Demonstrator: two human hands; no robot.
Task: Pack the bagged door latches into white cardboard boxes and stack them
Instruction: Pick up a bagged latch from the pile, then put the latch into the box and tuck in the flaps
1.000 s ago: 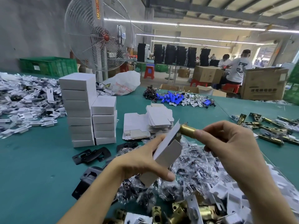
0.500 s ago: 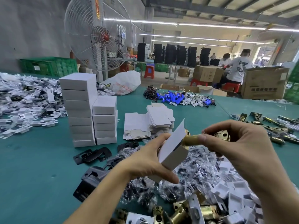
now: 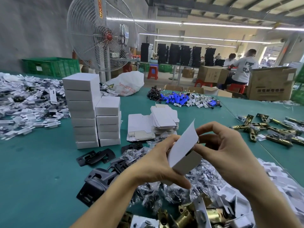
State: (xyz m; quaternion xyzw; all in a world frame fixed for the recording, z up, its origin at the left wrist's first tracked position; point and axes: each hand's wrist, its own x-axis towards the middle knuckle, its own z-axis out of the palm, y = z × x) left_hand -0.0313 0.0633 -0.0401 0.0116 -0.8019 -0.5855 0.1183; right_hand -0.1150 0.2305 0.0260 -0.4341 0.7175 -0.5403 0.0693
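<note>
My left hand grips a small white cardboard box above the table, its flap standing open upward. At the box's open end, my right hand has thumb and fingers curled on a brass door latch that is almost fully inside the box; only a sliver of brass shows. Below both hands lies a heap of bagged parts. More brass latches lie at the near edge. Two stacks of closed white boxes, a tall stack and a shorter stack, stand to the left.
Flat box blanks lie behind my hands. Black metal plates sit on the green table. Loose brass latches spread at right, white card pieces at left. Blue cells, a fan and brown cartons are farther back.
My right hand has pushed the brass latch leftward into the box; it showed outside before and is now nearly hidden. Both hands have come closer together.
</note>
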